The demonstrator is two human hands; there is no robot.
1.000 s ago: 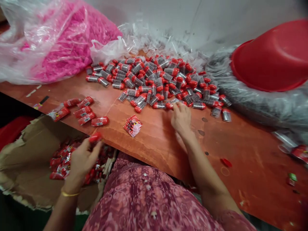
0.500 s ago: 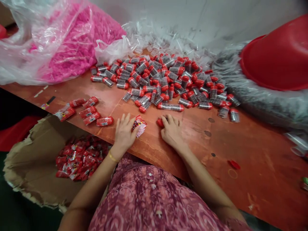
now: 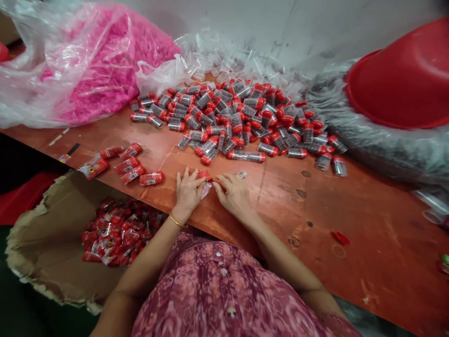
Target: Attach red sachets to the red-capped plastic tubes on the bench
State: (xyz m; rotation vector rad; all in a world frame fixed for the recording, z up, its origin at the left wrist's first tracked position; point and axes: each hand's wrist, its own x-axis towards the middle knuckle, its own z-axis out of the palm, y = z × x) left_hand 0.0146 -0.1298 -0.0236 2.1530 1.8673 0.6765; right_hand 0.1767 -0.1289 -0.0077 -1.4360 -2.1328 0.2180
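Note:
My left hand (image 3: 189,189) and my right hand (image 3: 232,193) meet at the front edge of the reddish table (image 3: 351,206). Between them lies a small stack of red labels (image 3: 206,186) and a red-capped vial (image 3: 242,174). My left fingers rest curled on the labels. My right fingers pinch at the same spot, with the vial near their knuckles. A big heap of red-capped clear vials (image 3: 242,117) lies just beyond my hands. Several red-wrapped vials (image 3: 128,161) lie to the left.
A torn cardboard box (image 3: 52,248) holding red-wrapped vials stands below the table edge at left. A plastic bag of pink pieces (image 3: 98,61) sits at the back left. A red basin (image 3: 403,79) rests on a grey plastic bag (image 3: 386,145) at right.
My left hand came up from the box to the label stack. My right hand drew back from the heap with a vial and joined it at the labels.

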